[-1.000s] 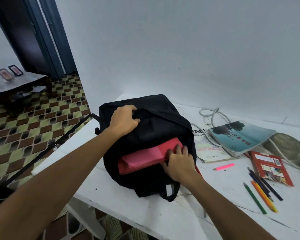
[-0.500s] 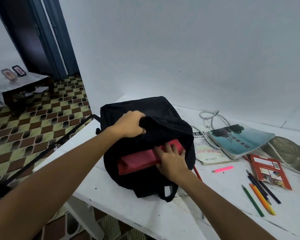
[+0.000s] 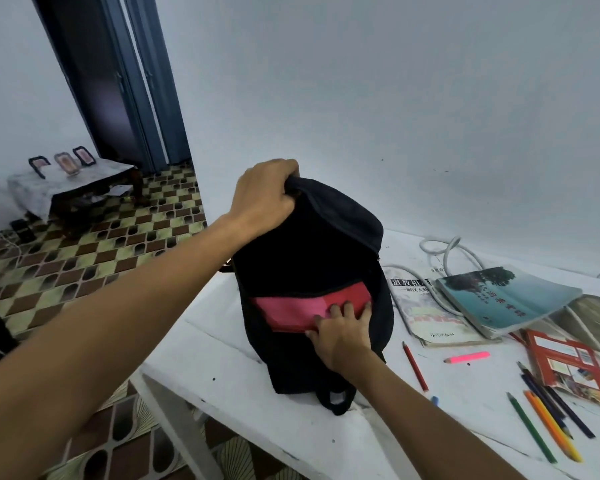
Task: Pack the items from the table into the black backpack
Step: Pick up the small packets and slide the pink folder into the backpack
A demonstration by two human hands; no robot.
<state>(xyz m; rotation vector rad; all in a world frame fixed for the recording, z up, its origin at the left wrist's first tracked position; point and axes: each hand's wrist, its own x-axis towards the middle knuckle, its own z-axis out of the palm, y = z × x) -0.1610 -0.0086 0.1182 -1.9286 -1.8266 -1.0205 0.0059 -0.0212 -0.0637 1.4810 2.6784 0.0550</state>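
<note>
Your left hand (image 3: 264,199) grips the top edge of the black backpack (image 3: 312,271), fingers curled over the fabric and lifting it – this holds the mouth of the bag open and keeps it upright on the white table (image 3: 243,386). Below that grip, in the open mouth, a red book (image 3: 302,306) sits partly inside, its near edge showing. Your right hand (image 3: 340,336) rests on that edge with fingers straight and pressed flat against the cover, likely pushing it deeper rather than pinching it. To the right of your pushing hand, well apart from the bag, the unpacked items wait: a teal book (image 3: 506,299) lying over a white book (image 3: 426,317), a pink highlighter (image 3: 468,357), an orange booklet (image 3: 565,365) and loose coloured pencils (image 3: 548,424) – so the packing looks barely begun.
</note>
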